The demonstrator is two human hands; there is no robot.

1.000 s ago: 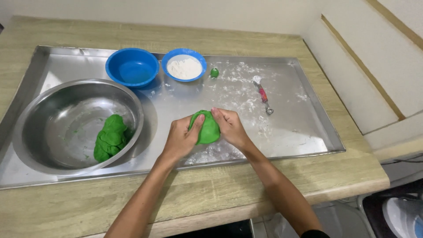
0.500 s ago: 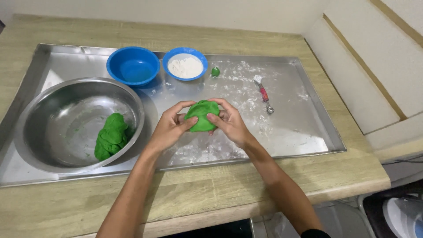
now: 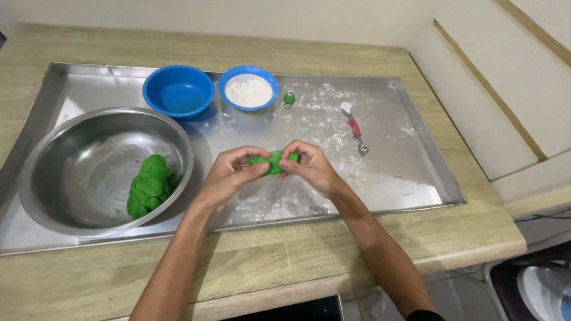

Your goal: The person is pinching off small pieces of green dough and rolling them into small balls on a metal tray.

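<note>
At the left of the frame a large round steel mixing bowl (image 3: pixel 71 178) sits on the flour-dusted rectangular steel tray (image 3: pixel 410 178), with a crumpled lump of green dough (image 3: pixel 148 185) inside it. Above, toward upper centre, stand 2 blue plastic bowls: an empty one (image 3: pixel 178 90) and a smaller one filled with white flour (image 3: pixel 248 88). At centre frame my left hand (image 3: pixel 229 173) and my right hand (image 3: pixel 309 166) are both curled closed around a small green dough piece (image 3: pixel 272 160), pinched between the fingertips just above the tray. Right of centre lie a tiny green dough ball (image 3: pixel 289 98) and a red-handled metal scoop (image 3: pixel 355 127). The light wooden tabletop (image 3: pixel 297 261) carries it all.
</note>
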